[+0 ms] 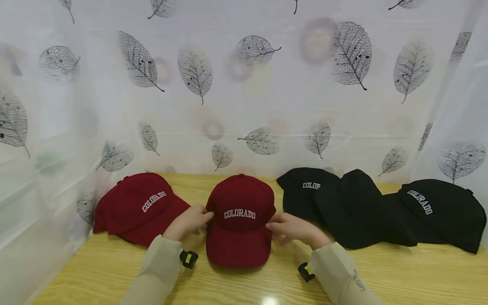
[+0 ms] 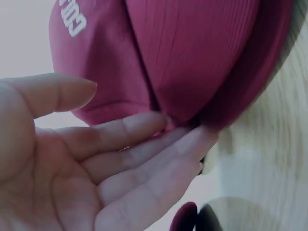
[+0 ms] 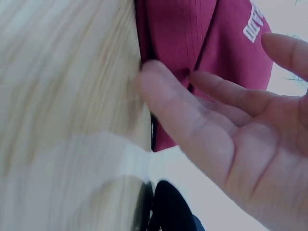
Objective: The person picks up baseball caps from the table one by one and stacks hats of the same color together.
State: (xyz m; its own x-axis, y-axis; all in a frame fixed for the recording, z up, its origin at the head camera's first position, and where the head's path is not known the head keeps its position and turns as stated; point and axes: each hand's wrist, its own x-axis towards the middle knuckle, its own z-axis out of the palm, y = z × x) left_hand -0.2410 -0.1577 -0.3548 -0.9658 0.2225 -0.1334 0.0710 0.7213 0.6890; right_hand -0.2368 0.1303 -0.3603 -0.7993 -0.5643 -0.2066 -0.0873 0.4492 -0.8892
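A dark red baseball cap [image 1: 240,199] with white COLORADO lettering sits upright on the wooden table, its brim toward me. My left hand [image 1: 192,220] is at the cap's left side; in the left wrist view its fairly straight fingers [image 2: 144,187] touch the edge where brim and crown meet, thumb apart. On the opposite side is my right hand [image 1: 291,228]. The right wrist view shows its extended fingers [image 3: 178,110] against the cap's lower side, with the thumb held away. Neither hand is curled round the cap.
Red caps [image 1: 133,207] lie overlapped at the left. Several black caps [image 1: 354,212] overlap along the right side. A white leaf-print curtain [image 1: 228,106] hangs behind and beside the wooden table [image 1: 244,288]. Small black wrist devices [image 1: 188,259] sit by both cuffs.
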